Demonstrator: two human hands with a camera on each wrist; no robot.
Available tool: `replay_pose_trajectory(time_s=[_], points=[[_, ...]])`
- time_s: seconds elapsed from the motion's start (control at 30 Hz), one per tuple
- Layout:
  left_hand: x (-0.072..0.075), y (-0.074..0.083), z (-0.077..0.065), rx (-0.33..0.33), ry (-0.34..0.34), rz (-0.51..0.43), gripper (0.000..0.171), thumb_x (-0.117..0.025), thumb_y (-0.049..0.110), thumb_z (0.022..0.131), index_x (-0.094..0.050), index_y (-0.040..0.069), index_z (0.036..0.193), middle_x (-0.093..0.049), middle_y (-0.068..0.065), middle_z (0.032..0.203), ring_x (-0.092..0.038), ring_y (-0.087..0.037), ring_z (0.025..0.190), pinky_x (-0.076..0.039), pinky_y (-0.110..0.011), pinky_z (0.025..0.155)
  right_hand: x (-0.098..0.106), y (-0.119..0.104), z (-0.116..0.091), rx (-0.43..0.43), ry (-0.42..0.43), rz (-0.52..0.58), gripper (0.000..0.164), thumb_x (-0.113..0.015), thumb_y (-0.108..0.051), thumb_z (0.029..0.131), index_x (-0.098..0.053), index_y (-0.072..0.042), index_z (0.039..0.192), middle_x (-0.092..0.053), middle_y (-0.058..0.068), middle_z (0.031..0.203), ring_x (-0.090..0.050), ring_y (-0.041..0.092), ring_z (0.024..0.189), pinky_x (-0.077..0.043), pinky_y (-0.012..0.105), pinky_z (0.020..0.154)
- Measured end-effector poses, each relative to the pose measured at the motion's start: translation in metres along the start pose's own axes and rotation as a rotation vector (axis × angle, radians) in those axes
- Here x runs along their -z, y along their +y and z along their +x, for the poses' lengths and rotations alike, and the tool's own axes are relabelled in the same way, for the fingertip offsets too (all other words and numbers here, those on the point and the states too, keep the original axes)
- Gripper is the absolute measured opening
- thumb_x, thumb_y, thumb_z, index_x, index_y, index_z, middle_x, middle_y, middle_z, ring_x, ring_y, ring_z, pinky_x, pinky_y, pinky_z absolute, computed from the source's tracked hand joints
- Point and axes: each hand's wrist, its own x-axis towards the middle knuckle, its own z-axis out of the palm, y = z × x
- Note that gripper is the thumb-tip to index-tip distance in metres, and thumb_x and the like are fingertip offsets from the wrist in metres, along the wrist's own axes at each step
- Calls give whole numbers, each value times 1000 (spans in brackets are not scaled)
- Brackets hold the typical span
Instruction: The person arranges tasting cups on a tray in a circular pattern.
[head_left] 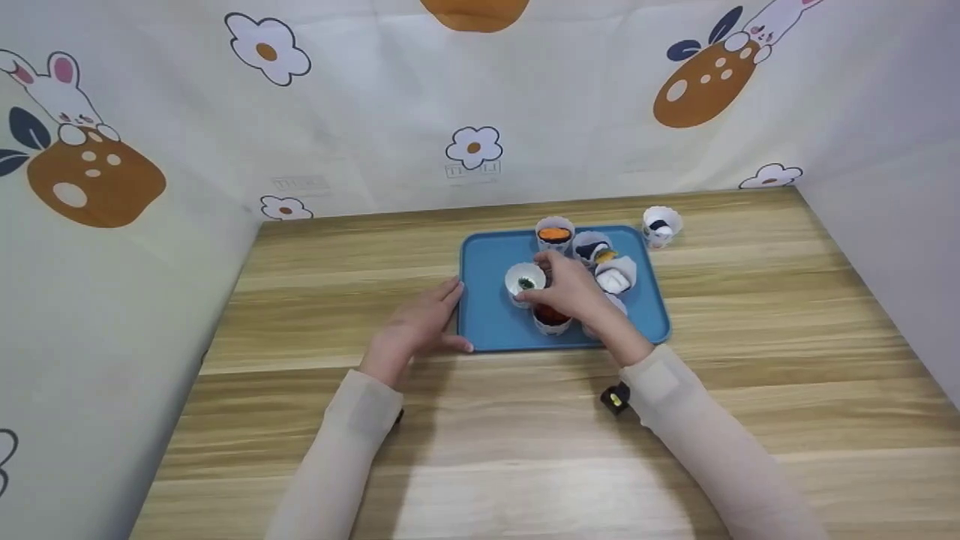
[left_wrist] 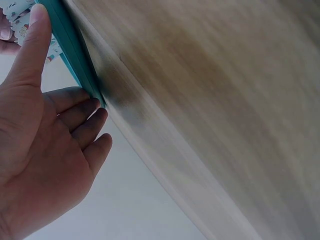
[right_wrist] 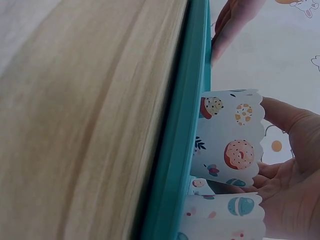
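Observation:
In the head view, a blue tray (head_left: pixel 487 330) lies on the wooden table. My left hand (head_left: pixel 420 319) rests at its left side, fingers along the left edge and thumb at the near corner. With thumb and fingers, my right hand (head_left: pixel 574 289) pinches a white paper cup (head_left: pixel 517 279) that has something small and green inside. Just in front of it stands a paper cup with dark red contents (head_left: pixel 553 316). In the right wrist view, a printed paper cup (right_wrist: pixel 232 137) with a scalloped rim partly covers the right hand's fingers.
Behind the right hand, a cup with an orange-topped piece (head_left: pixel 555 235), a cup with dark pieces (head_left: pixel 591 247) and a cup with white pieces (head_left: pixel 615 277) stand on the tray. Another cup (head_left: pixel 662 225) stands off the tray, at the back right. A patterned cloth (head_left: pixel 375 112) hangs behind the table.

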Motion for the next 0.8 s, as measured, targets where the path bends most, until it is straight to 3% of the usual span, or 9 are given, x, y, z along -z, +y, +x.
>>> replay_pose_trajectory(time_s=[0.23, 0.57, 0.8], points=[[0, 0, -1, 4, -3, 5, 106, -74, 52, 84, -16, 7, 160, -9, -11, 169, -14, -30, 156, -18, -44, 127, 6, -2, 1, -25, -30, 45, 72, -77, -31, 87, -45, 1, 144, -56, 21, 142, -55, 34, 132, -46, 47, 110], [0, 1, -1, 12, -7, -8, 106, -74, 52, 84, -15, 8, 160, -8, -9, 169, -13, -29, 156, -17, -44, 127, 15, -4, -3, -43, -44, 97, 70, -74, -31, 90, -43, -2, 146, -57, 17, 142, -52, 32, 135, -45, 47, 111], [0, 0, 1, 3, -7, 42, 106, -73, 54, 84, -15, 7, 160, -11, -10, 169, -19, -32, 154, -23, -46, 125, 29, -7, -5, -27, -18, 117, 65, -72, -27, 92, -45, -2, 145, -58, 18, 140, -53, 32, 134, -44, 47, 112]])
